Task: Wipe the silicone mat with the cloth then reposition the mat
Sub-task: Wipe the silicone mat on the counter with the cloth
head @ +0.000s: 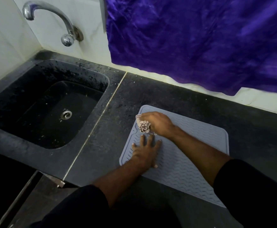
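Wiping looks to be under way and nothing suggests it is finished: the right hand (156, 123) is curled round a bunched cloth (144, 125) and presses it onto the far left corner of the mat (192, 145), while the left hand (146, 151) lies flat with straight, spread fingers on the mat's left part, touching it just on the near side of the cloth, apparently to pin it down. The mat is a grey-blue ribbed sheet lying flat on the dark tabletop (118, 112), right of the sink (49, 102) and nearer the front edge than the back wall; its near corner reaches toward the front edge, where dark sleeves hide part of it. I cannot tell how much of the surface has been wiped, since no wet streak or dirt shows on it. My judgement is that the first half of the task is in progress, with the broad right and near areas of the mat probably not yet covered, and the repositioning not begun: the mat sits askew to the tabletop's edges, and both hands are busy on it. By count there is one mat, one cloth, two hands, one sink with one drain (66, 114), one tap (52, 22) on the wall above the sink, and one purple fabric (200, 38) hanging along the back wall over the tabletop's far edge.
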Demonstrator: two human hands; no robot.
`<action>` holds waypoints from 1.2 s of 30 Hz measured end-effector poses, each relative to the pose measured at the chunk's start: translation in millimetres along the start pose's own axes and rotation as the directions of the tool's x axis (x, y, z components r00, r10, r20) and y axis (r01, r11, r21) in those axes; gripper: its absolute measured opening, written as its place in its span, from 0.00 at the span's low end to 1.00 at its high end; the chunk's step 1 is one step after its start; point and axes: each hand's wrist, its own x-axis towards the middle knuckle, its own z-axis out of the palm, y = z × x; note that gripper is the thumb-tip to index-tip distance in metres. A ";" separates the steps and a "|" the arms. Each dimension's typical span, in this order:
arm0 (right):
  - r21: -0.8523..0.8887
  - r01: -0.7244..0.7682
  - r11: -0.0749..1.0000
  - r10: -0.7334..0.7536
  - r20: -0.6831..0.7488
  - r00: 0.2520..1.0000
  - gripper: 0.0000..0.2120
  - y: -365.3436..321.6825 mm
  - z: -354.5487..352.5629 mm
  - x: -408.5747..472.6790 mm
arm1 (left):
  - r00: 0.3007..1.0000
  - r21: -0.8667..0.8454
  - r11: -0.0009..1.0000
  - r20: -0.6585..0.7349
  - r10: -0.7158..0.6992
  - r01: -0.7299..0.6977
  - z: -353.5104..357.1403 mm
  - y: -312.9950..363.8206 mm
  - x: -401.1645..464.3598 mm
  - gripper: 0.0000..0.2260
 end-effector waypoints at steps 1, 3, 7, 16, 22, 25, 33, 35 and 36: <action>-0.004 -0.001 1.000 0.001 0.028 1.000 0.19 -4.5 4.1 0.6 | 1.000 0.001 1.000 -0.004 -0.002 0.002 0.1 0.2 0.2 0.48; -0.053 0.005 0.999 -0.002 0.064 0.998 0.19 -7.1 12.9 -1.7 | 1.000 -0.005 1.000 -0.015 -0.002 0.002 1.5 0.5 1.1 0.49; -0.113 -0.038 0.993 0.048 0.087 0.995 0.18 8.5 7.5 -14.5 | 1.000 0.000 1.000 -0.010 -0.006 0.006 4.5 -1.6 3.4 0.48; 0.043 -0.072 0.996 0.071 0.025 0.997 0.18 5.5 6.1 -12.6 | 0.999 -0.010 1.000 0.018 -0.028 0.028 -5.1 5.5 0.2 0.49; -0.107 -0.044 0.993 0.051 0.071 0.996 0.16 26.3 12.1 -23.3 | 0.998 0.010 0.999 0.040 -0.044 0.043 -9.9 9.8 -3.2 0.49; -0.093 -0.110 0.990 0.120 0.105 0.987 0.20 49.5 3.4 -39.6 | 0.996 0.103 0.993 0.057 -0.067 0.061 -13.3 14.7 -3.5 0.48; -0.081 -0.142 0.987 0.144 0.019 0.989 0.18 69.6 14.6 -69.4 | 0.996 0.300 0.953 0.071 -0.061 0.037 -26.4 35.9 1.9 0.49; -0.088 -0.188 0.978 0.189 0.004 0.982 0.19 78.9 15.9 -77.1 | 0.995 0.274 0.961 0.085 -0.057 0.031 -29.0 35.1 1.3 0.49; -0.097 -0.208 0.973 0.210 0.004 0.978 0.19 84.7 16.5 -82.4 | 0.995 0.269 0.963 0.085 -0.053 0.028 -29.3 33.8 0.2 0.49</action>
